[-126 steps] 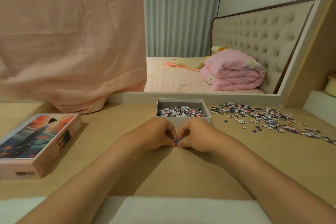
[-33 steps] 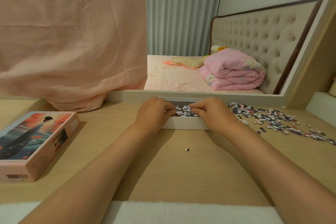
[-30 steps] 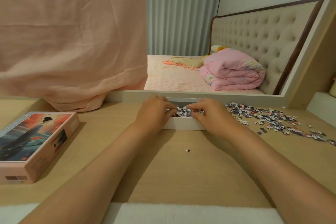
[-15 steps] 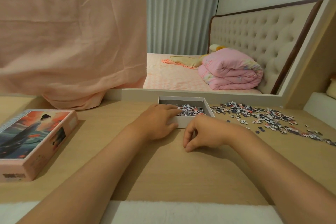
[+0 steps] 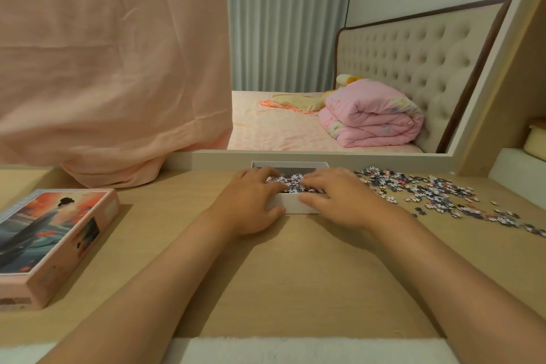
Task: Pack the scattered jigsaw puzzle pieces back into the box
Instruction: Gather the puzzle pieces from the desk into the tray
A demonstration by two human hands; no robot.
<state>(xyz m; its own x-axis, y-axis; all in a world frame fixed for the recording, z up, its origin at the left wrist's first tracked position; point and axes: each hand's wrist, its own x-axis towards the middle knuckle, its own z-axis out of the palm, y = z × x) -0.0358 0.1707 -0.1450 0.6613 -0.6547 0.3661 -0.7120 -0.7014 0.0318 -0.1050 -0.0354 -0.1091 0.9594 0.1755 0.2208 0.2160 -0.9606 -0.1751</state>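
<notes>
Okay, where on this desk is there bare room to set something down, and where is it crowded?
Bare wood runs from the open box to the white strip at the near edge, between the forearms. A second bare patch lies between the picture lid and the left hand. Right of the box, loose pieces crowd the desk.

Peach cloth point(image 5: 112, 68) hangs onto the worktop point(image 5: 295, 275) at left; pink folded quilt point(image 5: 375, 115) sits on the bed point(image 5: 271, 130) against a tufted headboard point(image 5: 413, 47).
</notes>
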